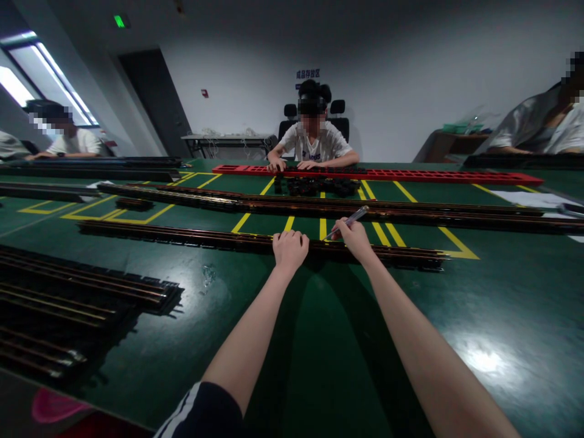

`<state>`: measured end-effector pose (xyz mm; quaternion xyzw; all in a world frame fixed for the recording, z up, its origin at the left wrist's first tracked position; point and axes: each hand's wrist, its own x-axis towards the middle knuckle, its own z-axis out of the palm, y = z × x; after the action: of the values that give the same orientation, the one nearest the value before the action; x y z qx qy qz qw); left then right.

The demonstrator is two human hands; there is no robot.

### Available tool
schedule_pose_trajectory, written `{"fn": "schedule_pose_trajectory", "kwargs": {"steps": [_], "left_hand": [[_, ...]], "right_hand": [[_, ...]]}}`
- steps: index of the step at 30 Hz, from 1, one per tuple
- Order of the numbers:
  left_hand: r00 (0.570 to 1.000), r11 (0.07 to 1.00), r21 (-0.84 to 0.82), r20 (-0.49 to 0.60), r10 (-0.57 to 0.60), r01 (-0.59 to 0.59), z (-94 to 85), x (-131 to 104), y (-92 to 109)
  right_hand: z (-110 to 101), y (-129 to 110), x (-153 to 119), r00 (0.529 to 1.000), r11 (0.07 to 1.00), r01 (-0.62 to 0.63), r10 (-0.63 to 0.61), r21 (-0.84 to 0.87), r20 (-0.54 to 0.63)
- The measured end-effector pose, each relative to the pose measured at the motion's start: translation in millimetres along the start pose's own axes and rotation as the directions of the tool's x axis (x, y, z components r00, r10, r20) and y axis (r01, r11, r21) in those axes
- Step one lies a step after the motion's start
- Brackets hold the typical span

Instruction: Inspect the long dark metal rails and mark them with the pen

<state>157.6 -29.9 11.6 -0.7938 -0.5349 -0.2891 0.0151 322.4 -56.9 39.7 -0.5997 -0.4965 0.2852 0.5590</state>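
Note:
A long dark strip with copper-coloured lines [205,237] lies across the green table in front of me. My left hand [291,248] rests on the strip near its middle, fingers curled over it. In my right hand [352,237] is a slim clear pen [356,215], pinched between thumb and fingers. The pen slants up to the right, and its lower tip points down at the strip, a little right of my left hand. Whether the tip touches the strip I cannot tell.
Beyond lie more long dark strips [283,204], a pile of black parts [314,185] and a red slotted rail [438,176], where a co-worker [314,140] sits. Stacked strips [82,280] cover the near left. White paper [529,199] lies at right, on the yellow-taped table [515,292].

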Motion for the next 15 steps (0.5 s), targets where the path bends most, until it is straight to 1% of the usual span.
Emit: {"fn": "schedule_pose_trajectory", "kwargs": {"steps": [5, 11, 15], "left_hand": [[0.999, 0.999, -0.016, 0.02, -0.028, 0.028, -2.4, 1.6, -3.0], [0.999, 0.999, 0.018, 0.003, -0.048, 0.048, -3.8, 2.6, -8.7], [0.999, 0.999, 0.001, 0.009, -0.041, 0.041, -4.2, 2.7, -10.8]], "right_hand": [[1.8, 3.2, 1.9, 1.0, 1.0, 0.005, -0.005, 0.023, 0.024], [2.2, 11.3, 6.7, 0.999, 0.999, 0.036, -0.037, 0.039, 0.018], [0.0, 8.0, 5.3, 1.0, 1.0, 0.017, -0.017, 0.02, 0.014]]}}
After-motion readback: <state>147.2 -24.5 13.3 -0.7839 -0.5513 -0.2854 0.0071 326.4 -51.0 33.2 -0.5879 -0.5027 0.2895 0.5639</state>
